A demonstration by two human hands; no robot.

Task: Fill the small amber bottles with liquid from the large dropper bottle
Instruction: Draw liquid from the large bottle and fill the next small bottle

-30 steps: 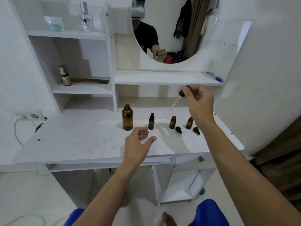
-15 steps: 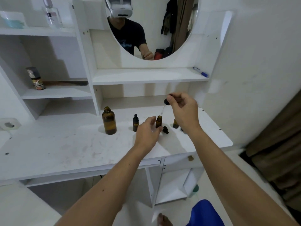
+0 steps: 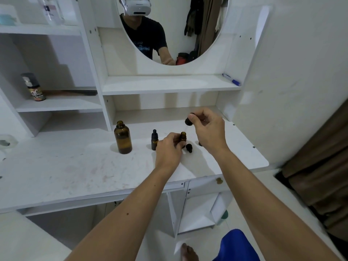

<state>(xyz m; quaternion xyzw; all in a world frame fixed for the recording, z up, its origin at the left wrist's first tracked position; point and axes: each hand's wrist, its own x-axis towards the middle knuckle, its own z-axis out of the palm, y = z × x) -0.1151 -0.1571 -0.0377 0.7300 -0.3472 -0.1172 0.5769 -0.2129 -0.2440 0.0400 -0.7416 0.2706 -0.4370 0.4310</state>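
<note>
The large amber bottle stands uncapped on the white desk. To its right is a small amber bottle with a black dropper cap. My left hand grips an open small amber bottle that stands on the desk. My right hand pinches the black bulb of the dropper just above and right of that bottle's mouth; the glass tube is hard to make out. A loose black cap lies beside the held bottle. Another small bottle is mostly hidden behind my right hand.
Above the desk a shelf carries a blue pen. A dark spray can stands on the left shelf, a clear bottle higher up. A round mirror hangs behind. A wall closes the right side.
My left hand moved forward from over the desk and closed on the open small bottle. My right hand brought the dropper down and left, over that bottle. The camera shifted right and closer.
</note>
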